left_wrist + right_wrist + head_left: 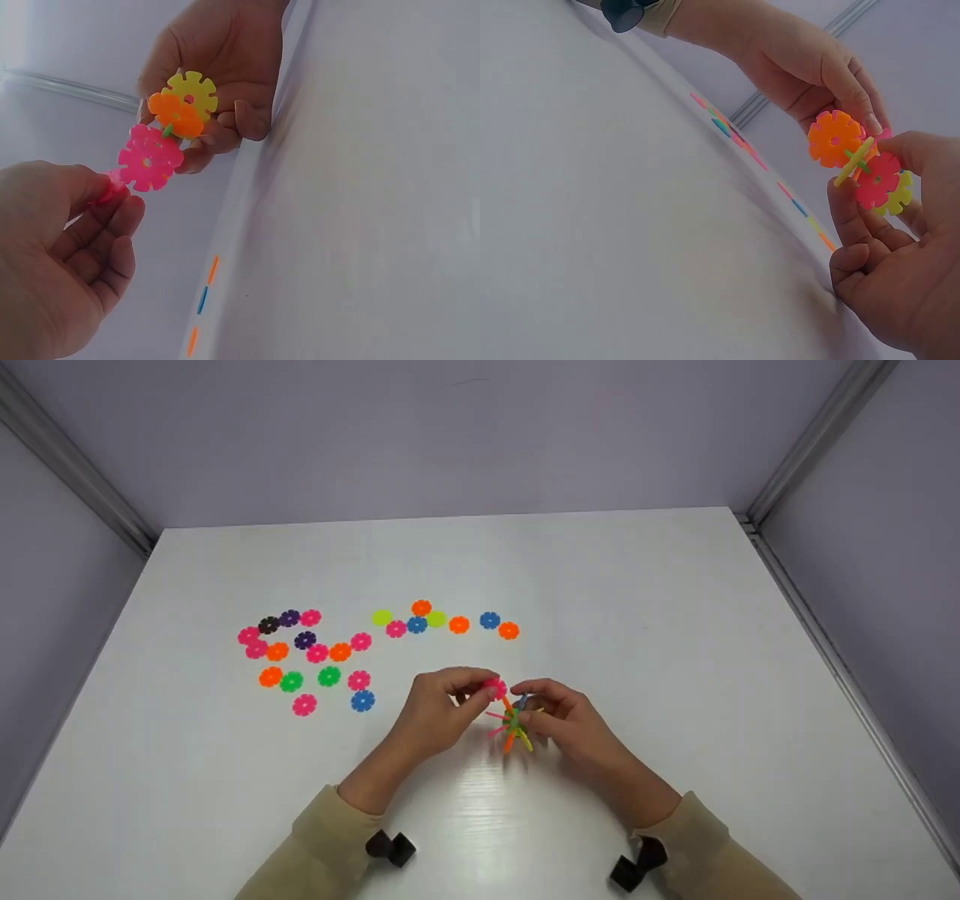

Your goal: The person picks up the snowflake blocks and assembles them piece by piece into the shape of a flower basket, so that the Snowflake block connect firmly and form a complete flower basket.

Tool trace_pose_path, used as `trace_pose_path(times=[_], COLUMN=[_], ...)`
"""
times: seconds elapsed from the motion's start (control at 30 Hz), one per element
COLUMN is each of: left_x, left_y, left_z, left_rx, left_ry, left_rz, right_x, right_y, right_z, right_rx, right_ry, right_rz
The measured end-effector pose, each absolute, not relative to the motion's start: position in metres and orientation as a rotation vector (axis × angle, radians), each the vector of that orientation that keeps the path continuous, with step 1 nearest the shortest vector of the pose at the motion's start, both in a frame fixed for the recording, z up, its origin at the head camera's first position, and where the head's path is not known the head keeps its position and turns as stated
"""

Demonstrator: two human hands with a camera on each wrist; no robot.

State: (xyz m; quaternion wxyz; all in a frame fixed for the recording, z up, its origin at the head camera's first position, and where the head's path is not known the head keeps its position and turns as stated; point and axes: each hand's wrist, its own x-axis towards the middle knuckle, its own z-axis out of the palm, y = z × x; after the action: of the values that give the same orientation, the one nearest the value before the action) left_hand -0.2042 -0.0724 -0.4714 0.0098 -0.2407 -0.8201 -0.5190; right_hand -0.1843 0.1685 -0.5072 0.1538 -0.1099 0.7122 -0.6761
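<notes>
Pink disc (496, 688), round with no long axis, is pinched in the grip of the left hand (439, 709), up off the white surface (660, 592). From where I'm standing, it lies at the far, left side of the spoky cluster (514, 723), which the right hand's (566, 721) grip pinches; I can't tell whether disc and orange spoke (507, 704) are joined.

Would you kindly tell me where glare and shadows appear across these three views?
Head: pale glare on the white tabletop between the forearms, faint shadows below the joined discs; left wrist: bright upper-left corner; right wrist: soft shadow on the tabletop near the right hand.
</notes>
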Motion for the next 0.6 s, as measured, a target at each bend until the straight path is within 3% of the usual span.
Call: trace_pose_path(times=[0.6], left_x=[-0.201], left_y=[-0.0688], left_z=[-0.4741], left_rx=[-0.933], left_ry=[-2.616], left_rz=[-1.562], right_x=[-0.1827], right_y=[0.1661], right_z=[-0.508], right_rx=[-0.285], right_ry=[2.139], right_rz=[-1.869])
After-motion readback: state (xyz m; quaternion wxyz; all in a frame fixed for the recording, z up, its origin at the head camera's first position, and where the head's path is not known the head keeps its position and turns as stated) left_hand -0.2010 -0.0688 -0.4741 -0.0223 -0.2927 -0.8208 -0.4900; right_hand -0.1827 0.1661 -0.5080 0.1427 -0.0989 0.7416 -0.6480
